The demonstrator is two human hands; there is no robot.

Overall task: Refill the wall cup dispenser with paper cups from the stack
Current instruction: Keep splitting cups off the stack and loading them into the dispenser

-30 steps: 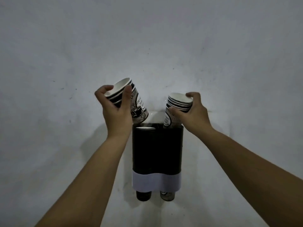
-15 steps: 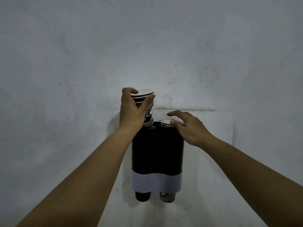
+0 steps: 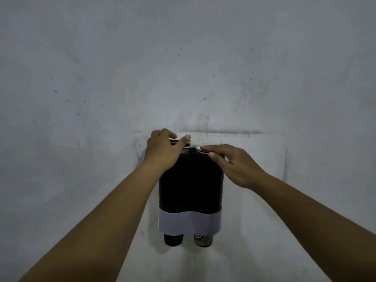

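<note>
A black twin-tube cup dispenser (image 3: 191, 186) with a white band hangs on the wall. My left hand (image 3: 162, 151) grips the rims of a left cup stack (image 3: 184, 144) sunk almost fully into the left tube. Straight fingers of my right hand (image 3: 230, 161) press on the white rim of the right cup stack (image 3: 200, 150), which sits nearly flush in the right tube. Two cup bottoms poke out below: a dark cup (image 3: 173, 240) on the left and a printed cup (image 3: 203, 240) on the right.
A plain grey wall (image 3: 183, 68) with small marks fills the view. A faint horizontal crease (image 3: 234, 132) runs just above the dispenser top.
My left hand has pushed its cup stack down into the left tube; only the rims still show. My right hand has settled flat on the right stack's rim.
</note>
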